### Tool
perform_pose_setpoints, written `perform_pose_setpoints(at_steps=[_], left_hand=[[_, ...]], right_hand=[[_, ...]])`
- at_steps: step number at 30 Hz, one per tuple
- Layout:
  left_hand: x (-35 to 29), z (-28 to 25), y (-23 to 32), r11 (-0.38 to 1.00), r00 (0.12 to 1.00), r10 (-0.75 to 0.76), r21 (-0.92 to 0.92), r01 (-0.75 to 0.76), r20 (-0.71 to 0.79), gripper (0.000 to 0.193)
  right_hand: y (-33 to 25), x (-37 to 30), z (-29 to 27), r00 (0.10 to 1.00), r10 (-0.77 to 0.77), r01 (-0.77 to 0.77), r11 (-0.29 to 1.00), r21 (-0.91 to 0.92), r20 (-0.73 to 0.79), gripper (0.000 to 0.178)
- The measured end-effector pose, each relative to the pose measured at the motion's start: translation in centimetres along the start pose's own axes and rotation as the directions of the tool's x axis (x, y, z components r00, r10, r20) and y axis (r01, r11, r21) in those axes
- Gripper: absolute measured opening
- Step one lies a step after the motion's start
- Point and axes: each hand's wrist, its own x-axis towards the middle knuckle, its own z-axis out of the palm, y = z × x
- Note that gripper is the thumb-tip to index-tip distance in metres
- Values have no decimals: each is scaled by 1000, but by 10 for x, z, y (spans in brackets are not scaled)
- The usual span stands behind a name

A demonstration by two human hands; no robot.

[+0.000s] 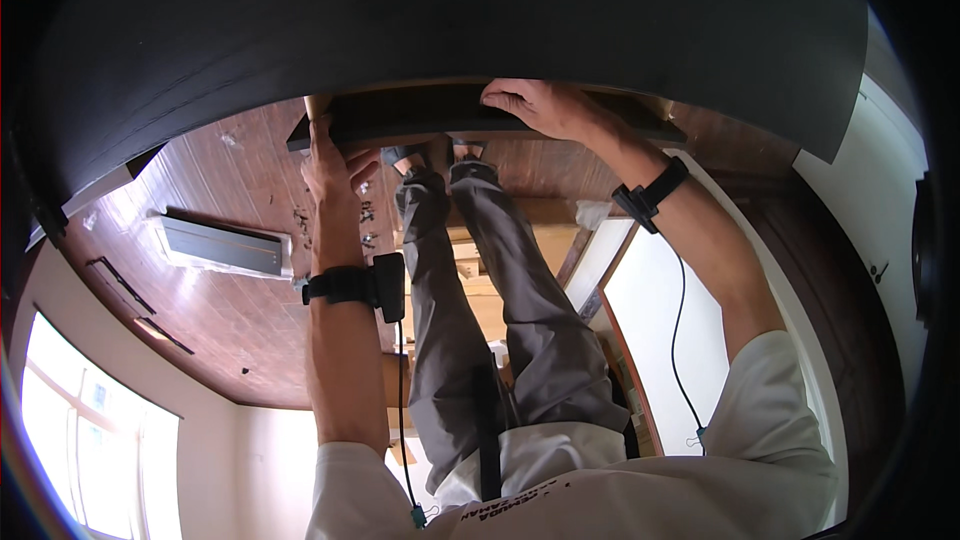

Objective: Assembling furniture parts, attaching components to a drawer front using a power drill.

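Observation:
A drawer with a dark front and pale wooden sides sticks out a little beneath a broad black wood-grain panel, which fills the upper view. At the drawer's left end, my left hand grips its front, one digit stretched up along it and the other fingers bent below its lower edge. My right hand is closed over the drawer's upper edge, right of the middle, with its fingertips partly hidden inside. Both wrists carry black straps with small devices and cables.
On the brown wood floor at left lie a grey panel in plastic wrap, small scattered hardware and thin black rails. Cardboard lies around my legs. A dark door frame and white wall stand at right.

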Motion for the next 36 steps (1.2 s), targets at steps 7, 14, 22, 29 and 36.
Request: perform_pose_setpoints(at_steps=[7,14,22,29,36], left_hand=[[-1,5,2,1000,999,-25,-13,25,-29,59],[0,5,1,999,999,-36,-36,36,6,61],[-3,8,2,999,999,-28,-45,27,-28,61],[-2,5,5,999,998,-37,-32,38,42,61],[4,5,1,999,999,-41,-19,41,-6,60]], right_hand=[[1,4,11,993,86,-84,996,18,-81,18],[-8,-2,0,997,52,-55,997,59,58,28],[-39,-7,13,999,-37,45,893,-448,28,39],[-47,-4,25,997,-79,33,645,-763,-23,17],[-48,5,29,1000,-15,20,616,-787,14,29]])
